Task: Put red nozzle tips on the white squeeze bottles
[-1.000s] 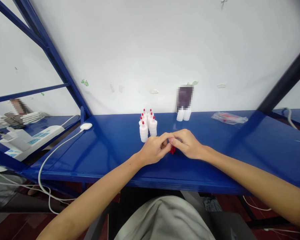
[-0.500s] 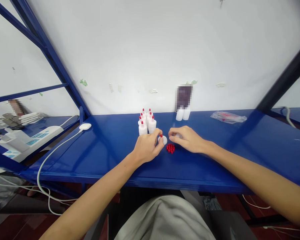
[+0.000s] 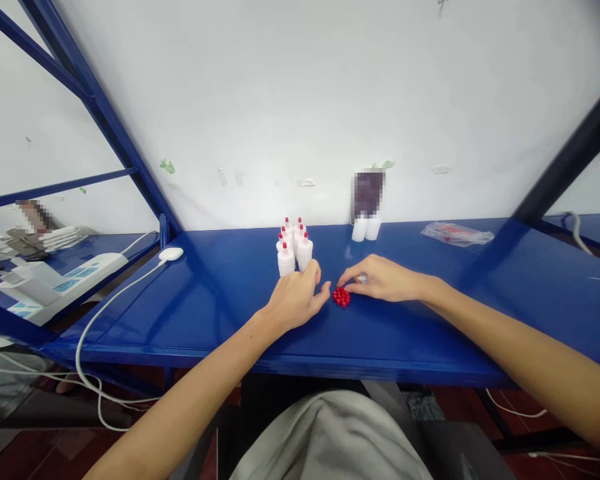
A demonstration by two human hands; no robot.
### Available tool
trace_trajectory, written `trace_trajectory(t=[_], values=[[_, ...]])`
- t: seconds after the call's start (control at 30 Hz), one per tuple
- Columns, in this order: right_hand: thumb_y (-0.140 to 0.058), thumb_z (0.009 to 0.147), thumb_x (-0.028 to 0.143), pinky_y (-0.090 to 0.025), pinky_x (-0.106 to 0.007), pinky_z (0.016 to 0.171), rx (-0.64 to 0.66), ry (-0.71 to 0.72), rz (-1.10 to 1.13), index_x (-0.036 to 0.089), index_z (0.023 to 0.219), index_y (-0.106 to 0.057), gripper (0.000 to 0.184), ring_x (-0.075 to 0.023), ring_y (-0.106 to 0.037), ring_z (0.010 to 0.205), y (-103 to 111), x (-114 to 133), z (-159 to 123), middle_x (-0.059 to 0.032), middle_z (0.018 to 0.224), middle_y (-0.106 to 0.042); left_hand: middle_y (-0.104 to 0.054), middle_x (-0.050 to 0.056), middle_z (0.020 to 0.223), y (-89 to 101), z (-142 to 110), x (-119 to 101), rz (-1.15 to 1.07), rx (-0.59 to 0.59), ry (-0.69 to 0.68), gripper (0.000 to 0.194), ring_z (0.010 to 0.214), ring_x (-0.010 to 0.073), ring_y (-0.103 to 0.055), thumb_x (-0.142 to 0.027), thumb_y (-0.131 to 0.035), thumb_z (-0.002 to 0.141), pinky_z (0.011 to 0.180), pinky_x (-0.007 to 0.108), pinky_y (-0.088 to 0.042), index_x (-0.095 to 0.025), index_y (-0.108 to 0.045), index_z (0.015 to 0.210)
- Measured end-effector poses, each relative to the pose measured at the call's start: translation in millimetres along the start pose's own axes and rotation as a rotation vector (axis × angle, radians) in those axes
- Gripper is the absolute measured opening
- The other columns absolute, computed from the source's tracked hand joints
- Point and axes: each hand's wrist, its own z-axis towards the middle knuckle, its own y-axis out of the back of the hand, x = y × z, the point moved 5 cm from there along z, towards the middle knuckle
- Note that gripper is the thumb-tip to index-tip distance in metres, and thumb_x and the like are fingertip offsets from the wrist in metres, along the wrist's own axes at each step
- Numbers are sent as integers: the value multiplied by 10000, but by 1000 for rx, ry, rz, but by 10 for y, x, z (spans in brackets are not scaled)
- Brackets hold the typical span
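My left hand [image 3: 297, 298] is beside the front of a group of white bottles [image 3: 305, 249] with red tips. Its thumb and forefinger are apart, and nothing shows between them. My right hand [image 3: 383, 279] reaches in from the right. Its thumb and forefinger tips are at a small cluster of red caps [image 3: 342, 298]; whether they grip one cannot be made out. Behind those fingertips, the same hand holds a small whitish piece [image 3: 363, 278], mostly covered by the fingers. The left hand partly hides the foot of the nearest bottles.
Two white bottles [image 3: 366, 229] stand by the wall, below a blurred dark patch. A clear plastic bag [image 3: 457, 233] with something red in it lies at the back right. A white cable and puck [image 3: 171, 254] and a power strip [image 3: 75, 279] are on the left.
The round white piece with a red tip by my left fingers is no longer visible, and those fingers have parted. My right hand has come down and in to the red caps.
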Motion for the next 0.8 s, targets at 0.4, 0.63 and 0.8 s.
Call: trace_trajectory(t=[0.4, 0.63, 0.8], values=[[-666, 809, 393, -358, -228, 484, -156, -40, 572, 167, 822, -636, 227, -86, -454, 467, -13, 150, 29, 44, 573, -552, -467, -74, 634, 59, -37, -70, -332, -14, -229, 163, 510, 104, -425, -349, -489, 952, 530, 242, -295, -202, -422, 970], [-777, 749, 411, -344, -213, 403, -90, 10, 981, 157, 778, -603, 309, -71, -438, 387, -40, 220, 2, 50, 487, -553, -660, -14, 779, 176, -98, -127, -426, -264, -506, 279, 534, 65, -503, -330, -540, 973, 559, 198, -414, -188, -541, 1213], [-762, 767, 454, -342, -227, 414, -100, 0, 931, 157, 799, -614, 333, -75, -418, 391, -45, 234, -6, 60, 481, -522, -668, 9, 783, 245, -125, -165, -356, -492, -639, 209, 608, 77, -559, -199, -570, 951, 581, 196, -437, -181, -626, 1152]])
